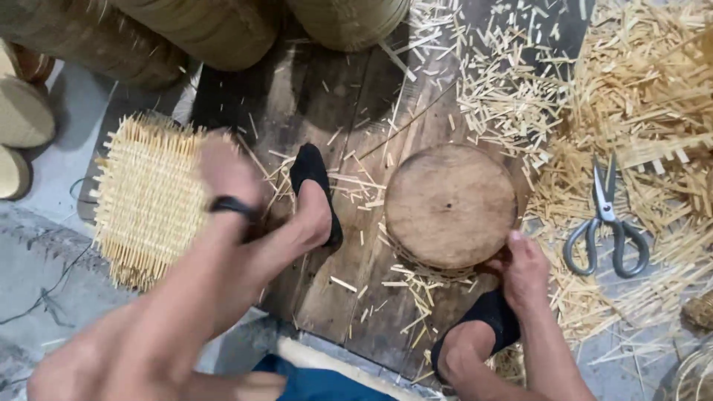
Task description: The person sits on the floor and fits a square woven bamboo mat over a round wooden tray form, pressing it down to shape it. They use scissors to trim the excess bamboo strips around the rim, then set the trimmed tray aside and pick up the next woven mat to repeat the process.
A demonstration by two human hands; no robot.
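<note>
- Mat (148,197), woven, left of frame: ends untrimmed, edges bristling; left hand (226,174) on it, fingers blurred, grip cannot be told.
- Disc (450,206), centre: right hand (523,271) fingers curled at its lower edge.
- Scissors (607,223), right, lying untouched among offcuts (653,96).

- Woven bamboo mat (148,197): pale yellow, squarish, loose strip ends bristling along every edge, lying flat at the left over the floor's edge.
- Round wooden block (450,204): brown disc, flat face up, on dark floorboards.
</note>
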